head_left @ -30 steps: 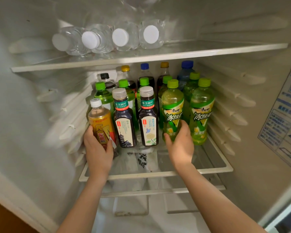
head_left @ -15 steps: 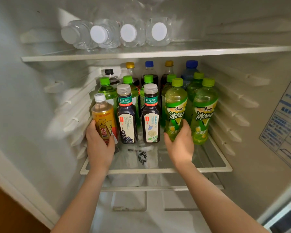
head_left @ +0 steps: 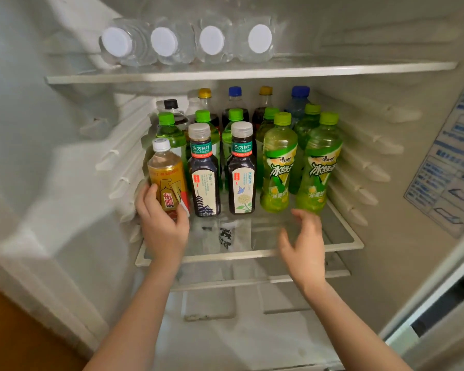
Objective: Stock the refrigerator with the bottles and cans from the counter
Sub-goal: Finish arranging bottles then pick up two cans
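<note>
Setting the yellow bottle (head_left: 166, 180) at the glass shelf's (head_left: 252, 254) front left, my left hand (head_left: 162, 223) curls round its lower half; next I should release it without tipping it. My right hand (head_left: 303, 247), gripping a green tea bottle (head_left: 277, 167) in the shelf's front row a moment ago, now hovers spread over the shelf's front edge.

Blue-printed label (head_left: 447, 167) at right, brown surface (head_left: 8, 330) lower-left.

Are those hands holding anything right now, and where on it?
The left hand grips the amber bottle round its lower body; the right hand holds nothing.
</note>
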Demonstrator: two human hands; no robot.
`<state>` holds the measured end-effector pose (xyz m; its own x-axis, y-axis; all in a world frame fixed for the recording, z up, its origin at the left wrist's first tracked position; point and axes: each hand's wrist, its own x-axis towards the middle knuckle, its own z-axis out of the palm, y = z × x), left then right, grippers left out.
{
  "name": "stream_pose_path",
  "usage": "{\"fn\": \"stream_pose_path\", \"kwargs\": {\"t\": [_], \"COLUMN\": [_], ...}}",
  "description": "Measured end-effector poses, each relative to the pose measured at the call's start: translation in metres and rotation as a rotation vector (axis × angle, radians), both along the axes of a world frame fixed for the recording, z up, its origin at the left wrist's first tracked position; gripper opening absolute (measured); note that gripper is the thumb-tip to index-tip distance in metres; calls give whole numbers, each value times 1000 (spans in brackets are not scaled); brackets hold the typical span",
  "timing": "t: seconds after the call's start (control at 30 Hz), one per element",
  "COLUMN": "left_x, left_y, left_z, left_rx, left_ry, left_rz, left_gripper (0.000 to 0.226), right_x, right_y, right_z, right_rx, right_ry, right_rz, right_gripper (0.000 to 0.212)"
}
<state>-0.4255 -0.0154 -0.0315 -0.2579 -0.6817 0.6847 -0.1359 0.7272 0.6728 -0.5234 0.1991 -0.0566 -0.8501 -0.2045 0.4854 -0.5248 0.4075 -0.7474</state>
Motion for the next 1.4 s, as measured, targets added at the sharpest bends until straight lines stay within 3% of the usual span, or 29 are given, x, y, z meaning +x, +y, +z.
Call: {"fn": "stream_pose_path", "kwargs": {"t": [0.13,0.33,0.43,0.53,0.67,0.83,0.97,1.1,1.23,1.3,1.4], "left_x": [20,68,85,104,143,203,247,284,317,334,366], "left_y": [29,107,149,198,255,296,319,355,412,446,502], "left_z": [-17,-83,-113,-145,-198,-255,-281,-293,-305,-308,-311], "left_rx": [-27,-133,-65,18,53,-84,-193,-375,-584,-750,-942], "left_ry": [138,-20,-97,-343,-946,-1605,-1978,-2146,-2168,-2158,-2111], "left_rz": [-108,-450,-654,-950,-1275,-1436,-1466,-1503,-1539,-1561,-1550], "left_gripper": [47,37,35,32,34,46,48,32,26,11,18], "right_x": [38,124,186,259,365,494,590,669,735,767,820], "right_y": [32,119,173,228,285,320,323,322,338,354,384], "right_z": [-5,-39,-71,-112,-164,-217,-243,-255,-260,-262,-265], "right_rx": [61,252,311,326,360,217,96,-52,-206,-277,-352], "right_ry": [39,-89,-230,-467,-811,-1211,-1435,-1584,-1626,-1636,-1656], "right_rz": [-13,-106,-238,-440,-632,-918,-1112,-1242,-1322,-1352,-1374], "right_gripper": [35,23,21,21,21,28,32,32,29,30,32]}}
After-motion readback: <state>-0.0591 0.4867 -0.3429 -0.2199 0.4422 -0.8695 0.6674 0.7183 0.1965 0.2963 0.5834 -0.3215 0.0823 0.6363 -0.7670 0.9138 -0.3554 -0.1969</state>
